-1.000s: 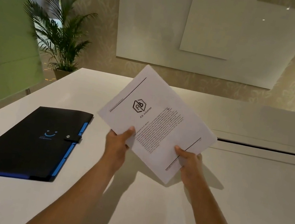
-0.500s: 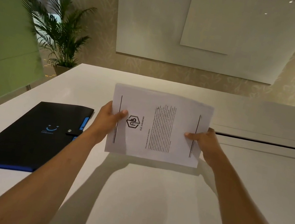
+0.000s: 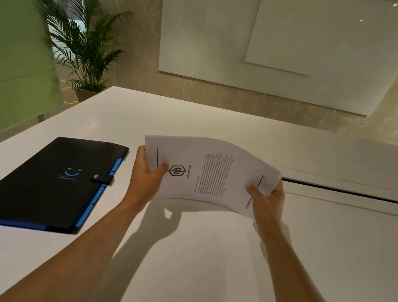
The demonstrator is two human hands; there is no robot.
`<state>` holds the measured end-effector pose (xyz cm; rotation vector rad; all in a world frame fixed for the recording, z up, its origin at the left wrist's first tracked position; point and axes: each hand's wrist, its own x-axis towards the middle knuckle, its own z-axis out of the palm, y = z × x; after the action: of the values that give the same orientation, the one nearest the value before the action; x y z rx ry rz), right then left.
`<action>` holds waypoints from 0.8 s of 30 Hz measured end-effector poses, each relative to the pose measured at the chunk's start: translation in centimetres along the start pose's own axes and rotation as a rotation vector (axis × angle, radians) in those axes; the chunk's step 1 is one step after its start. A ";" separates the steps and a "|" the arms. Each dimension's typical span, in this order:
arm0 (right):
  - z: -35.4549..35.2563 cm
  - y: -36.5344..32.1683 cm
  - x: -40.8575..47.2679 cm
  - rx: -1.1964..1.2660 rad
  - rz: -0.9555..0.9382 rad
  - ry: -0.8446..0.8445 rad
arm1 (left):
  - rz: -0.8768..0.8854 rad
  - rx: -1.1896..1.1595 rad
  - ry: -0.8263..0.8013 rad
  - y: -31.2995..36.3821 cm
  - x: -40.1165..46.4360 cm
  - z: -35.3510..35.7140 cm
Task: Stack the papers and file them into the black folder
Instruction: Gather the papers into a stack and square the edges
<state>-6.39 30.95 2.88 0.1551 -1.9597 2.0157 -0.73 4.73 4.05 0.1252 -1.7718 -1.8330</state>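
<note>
A stack of white printed papers [image 3: 211, 173] with a logo and text on the top sheet is held just above the white table [image 3: 198, 270]. My left hand [image 3: 147, 176] grips its left end and my right hand [image 3: 265, 198] grips its right end. The stack bows upward in the middle. The black folder [image 3: 40, 184] with blue edges and a snap strap lies shut on the table, to the left of my left hand.
A dark slot [image 3: 355, 193] runs across the table to the right of the papers. A potted palm [image 3: 86, 45] stands beyond the table's far left corner, by a green wall. White boards [image 3: 279, 37] hang on the far wall.
The papers turned from a tilted, raised hold to lengthwise between both hands, came down toward the table, and now bow upward in the middle.
</note>
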 end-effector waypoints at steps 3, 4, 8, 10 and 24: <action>0.5 0.2 0.1 -0.031 -0.017 0.018 | 0.002 0.004 0.004 0.0 0.1 0.2; 0.6 0.3 0.2 -0.045 -0.018 0.014 | 0.000 0.013 0.007 0.0 0.2 0.3; 0.5 0.0 0.9 -0.094 -0.019 0.007 | 0.033 0.039 0.004 0.5 0.2 0.4; 0.3 -0.4 1.2 -0.064 -0.030 0.015 | 0.056 0.028 0.011 0.8 0.3 0.4; -1.3 0.3 0.4 0.050 0.024 -0.130 | -0.039 0.039 -0.027 -1.0 -0.2 -0.7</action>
<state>-6.66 32.33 2.64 0.2827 -1.9978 2.1196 -0.58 4.13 2.99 0.1518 -1.8367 -1.8364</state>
